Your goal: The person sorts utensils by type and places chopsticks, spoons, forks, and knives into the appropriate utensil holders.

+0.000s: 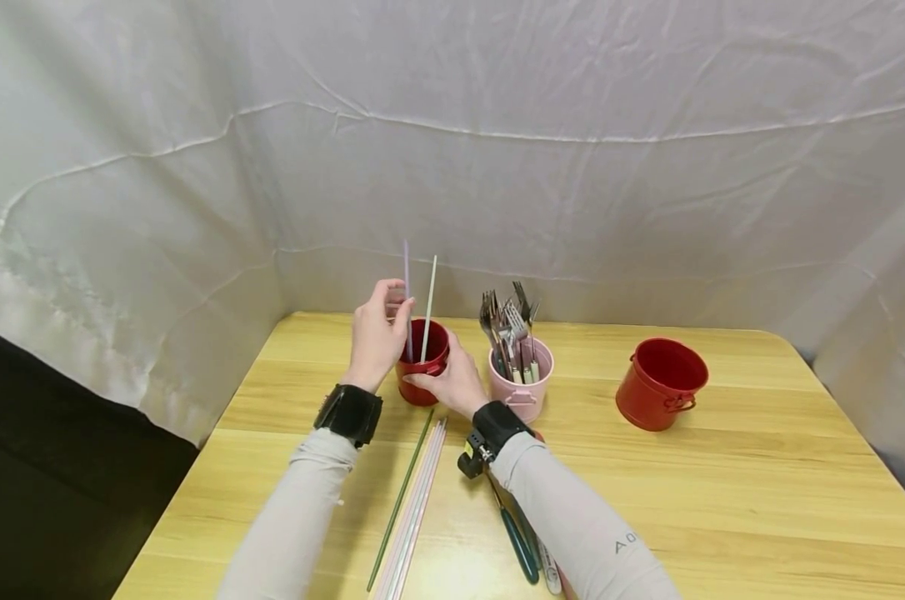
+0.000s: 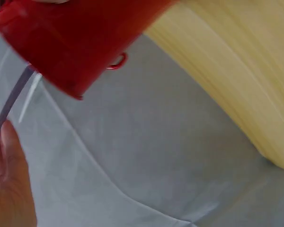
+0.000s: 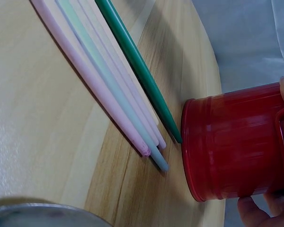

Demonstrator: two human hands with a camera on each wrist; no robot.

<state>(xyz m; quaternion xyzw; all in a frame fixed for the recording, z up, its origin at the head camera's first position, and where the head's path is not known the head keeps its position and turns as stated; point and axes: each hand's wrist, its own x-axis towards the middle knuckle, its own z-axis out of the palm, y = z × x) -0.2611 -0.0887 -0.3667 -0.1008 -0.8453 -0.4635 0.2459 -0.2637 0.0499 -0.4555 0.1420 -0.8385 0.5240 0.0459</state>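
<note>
My left hand (image 1: 378, 331) pinches a purple chopstick (image 1: 407, 271), which stands upright with its lower end inside a red bucket (image 1: 415, 392). A pale green chopstick (image 1: 432, 287) leans in the same bucket. My right hand (image 1: 456, 379) grips this bucket by its right side near the rim, with the thumb across the front by the handle. In the right wrist view the bucket (image 3: 236, 142) stands on the table, with fingertips on its wall. The left wrist view shows the purple chopstick (image 2: 12, 99) running from the bucket's mouth to the left fingers.
Several pastel chopsticks (image 1: 415, 517) and a dark green one (image 1: 400, 500) lie in front of the bucket. A pink bucket (image 1: 520, 400) of forks stands to its right. Another red bucket (image 1: 647, 400) stands farther right. Teal-handled cutlery (image 1: 519, 542) lies partly under my right forearm.
</note>
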